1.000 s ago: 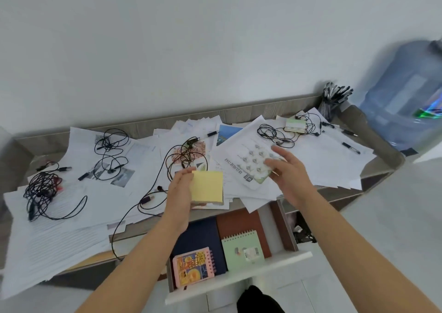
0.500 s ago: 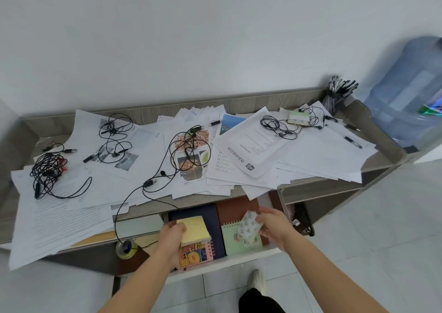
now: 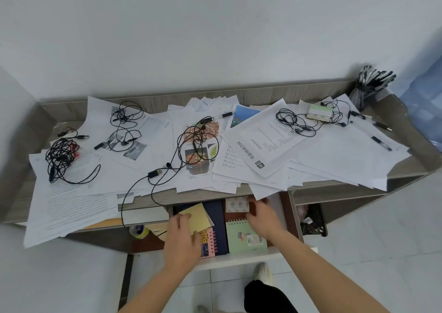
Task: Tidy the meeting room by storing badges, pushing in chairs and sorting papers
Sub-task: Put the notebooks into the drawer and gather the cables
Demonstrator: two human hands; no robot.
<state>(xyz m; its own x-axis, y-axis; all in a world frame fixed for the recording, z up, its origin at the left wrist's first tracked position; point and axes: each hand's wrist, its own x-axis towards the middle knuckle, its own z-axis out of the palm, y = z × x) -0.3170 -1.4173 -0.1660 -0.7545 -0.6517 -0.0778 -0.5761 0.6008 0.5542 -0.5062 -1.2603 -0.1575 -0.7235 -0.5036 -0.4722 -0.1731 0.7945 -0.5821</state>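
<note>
Both my hands reach into the open drawer (image 3: 258,259) under the desk. My left hand (image 3: 183,237) holds a yellow sticky-note pad (image 3: 197,215) over a dark blue notebook (image 3: 218,219). My right hand (image 3: 262,218) rests by a white patterned sticker sheet (image 3: 236,205) at the back of the drawer, touching its right edge. A green spiral notepad (image 3: 244,235) and a pink spiral notepad (image 3: 208,242) lie at the drawer's front. Loose white papers (image 3: 270,150) cover the desk above.
Tangled black earphone cables (image 3: 61,157) and cables (image 3: 196,140) lie on the papers. A small card pad (image 3: 319,113) sits among wires at the back right, near pens (image 3: 381,142) and a pen holder (image 3: 369,83). A tape roll (image 3: 138,231) sits on the lower shelf. A blue water bottle (image 3: 428,102) stands right.
Both hands came down from the desk top into the drawer, the left with the yellow pad and the right with the sticker sheet, which now lies at the drawer's back.
</note>
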